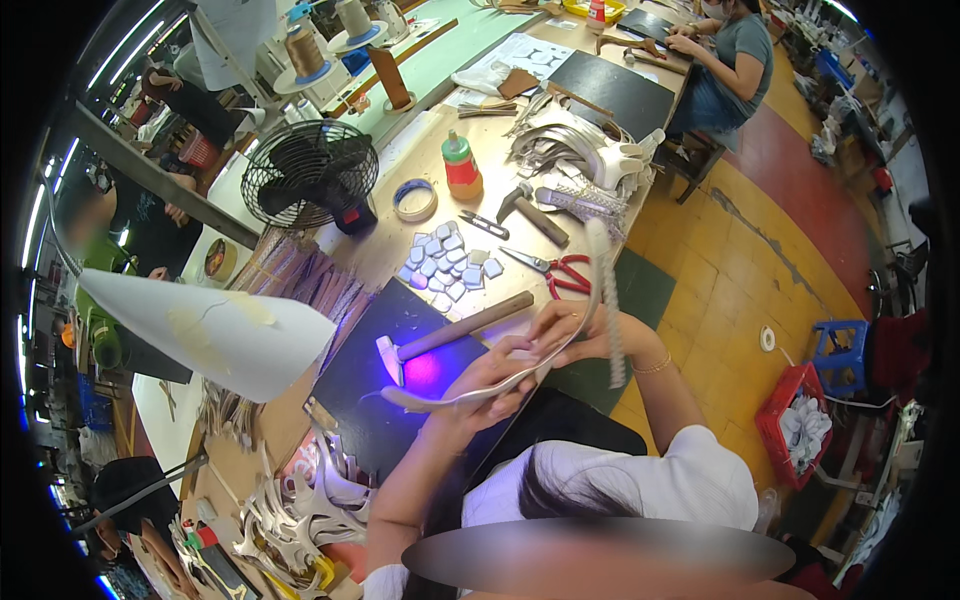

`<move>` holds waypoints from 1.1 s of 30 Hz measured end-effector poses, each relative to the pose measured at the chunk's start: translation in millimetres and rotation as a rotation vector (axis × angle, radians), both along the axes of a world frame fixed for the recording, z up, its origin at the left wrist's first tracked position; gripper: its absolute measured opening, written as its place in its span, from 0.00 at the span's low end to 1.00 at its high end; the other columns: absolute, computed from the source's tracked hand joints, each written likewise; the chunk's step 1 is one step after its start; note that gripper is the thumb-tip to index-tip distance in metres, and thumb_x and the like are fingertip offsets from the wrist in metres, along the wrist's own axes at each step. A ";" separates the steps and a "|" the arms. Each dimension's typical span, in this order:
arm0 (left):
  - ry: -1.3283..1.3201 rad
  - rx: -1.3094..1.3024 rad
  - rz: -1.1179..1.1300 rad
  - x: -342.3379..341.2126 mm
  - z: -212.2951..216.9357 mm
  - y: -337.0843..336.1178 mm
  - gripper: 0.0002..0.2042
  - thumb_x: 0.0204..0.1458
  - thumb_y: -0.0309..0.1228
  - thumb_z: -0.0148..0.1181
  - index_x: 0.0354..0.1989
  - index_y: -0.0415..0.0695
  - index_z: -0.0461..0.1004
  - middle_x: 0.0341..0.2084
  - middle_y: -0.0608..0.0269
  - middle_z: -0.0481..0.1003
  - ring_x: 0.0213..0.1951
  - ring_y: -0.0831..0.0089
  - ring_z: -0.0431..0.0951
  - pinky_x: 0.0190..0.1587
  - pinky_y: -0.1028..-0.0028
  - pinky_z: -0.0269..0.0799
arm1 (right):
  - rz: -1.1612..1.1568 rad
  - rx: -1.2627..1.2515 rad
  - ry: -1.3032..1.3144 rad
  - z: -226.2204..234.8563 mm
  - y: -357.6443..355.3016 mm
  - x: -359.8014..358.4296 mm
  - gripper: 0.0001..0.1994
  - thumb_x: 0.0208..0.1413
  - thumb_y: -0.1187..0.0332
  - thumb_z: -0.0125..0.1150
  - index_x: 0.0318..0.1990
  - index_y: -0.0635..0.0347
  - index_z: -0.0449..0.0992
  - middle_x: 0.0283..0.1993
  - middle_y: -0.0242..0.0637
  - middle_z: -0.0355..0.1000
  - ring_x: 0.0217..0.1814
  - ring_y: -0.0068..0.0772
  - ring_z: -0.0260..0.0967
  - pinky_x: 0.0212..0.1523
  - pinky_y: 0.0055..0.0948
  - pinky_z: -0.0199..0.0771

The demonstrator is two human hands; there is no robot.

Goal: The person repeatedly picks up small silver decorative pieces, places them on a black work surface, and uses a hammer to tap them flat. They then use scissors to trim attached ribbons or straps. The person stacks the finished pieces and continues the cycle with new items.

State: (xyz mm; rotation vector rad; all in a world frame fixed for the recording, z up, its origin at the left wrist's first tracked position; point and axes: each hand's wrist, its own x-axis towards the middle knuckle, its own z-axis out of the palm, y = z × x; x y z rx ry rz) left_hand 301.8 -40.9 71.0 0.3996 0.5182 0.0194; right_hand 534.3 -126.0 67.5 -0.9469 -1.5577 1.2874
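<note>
The left hand (487,377) is closed around a long, thin, curved grey strip (560,345), pinching it near the middle. The right hand (565,327) is closed on the same strip a little further along, with its fingers wrapped over it. The strip bends like a bow: one end lies low over a black flat mat (400,400), and the other end sticks up past the right hand. Both hands hold the strip just above the edge of the tan counter (480,205). Under the left hand, a hammer with a wooden handle and a white head (455,333) lies on the mat, beside a bright purple spot of light (425,372). Just past the hammer is a heap of small pale blue square pieces (447,265). Red-handled scissors (555,270) lie near the right hand. Further off are a black round fan (305,175) and an orange bottle with a green cap (461,167).
</note>
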 end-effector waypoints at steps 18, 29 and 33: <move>0.072 1.818 0.270 258.7 -13.7 126.8 0.12 0.54 0.32 0.63 0.40 0.36 0.81 0.33 0.50 0.78 0.33 0.59 0.79 0.40 0.65 0.74 | -0.865 0.346 0.929 -54.6 11.4 195.5 0.12 0.62 0.58 0.61 0.45 0.56 0.75 0.41 0.34 0.73 0.45 0.33 0.68 0.50 0.38 0.69; 0.309 2.299 0.016 387.3 -49.9 178.1 0.09 0.50 0.30 0.64 0.33 0.35 0.80 0.39 0.43 0.74 0.45 0.48 0.76 0.50 0.58 0.73 | -0.958 0.292 1.095 -107.5 -47.9 178.9 0.11 0.64 0.59 0.59 0.45 0.57 0.74 0.39 0.36 0.74 0.42 0.34 0.70 0.45 0.38 0.71; 0.451 2.250 -0.241 413.4 -46.2 192.4 0.09 0.48 0.28 0.60 0.33 0.34 0.81 0.38 0.41 0.77 0.45 0.46 0.77 0.50 0.58 0.74 | -1.040 0.198 1.018 -111.4 -56.2 180.6 0.13 0.64 0.58 0.60 0.45 0.59 0.75 0.38 0.38 0.74 0.40 0.33 0.71 0.43 0.34 0.73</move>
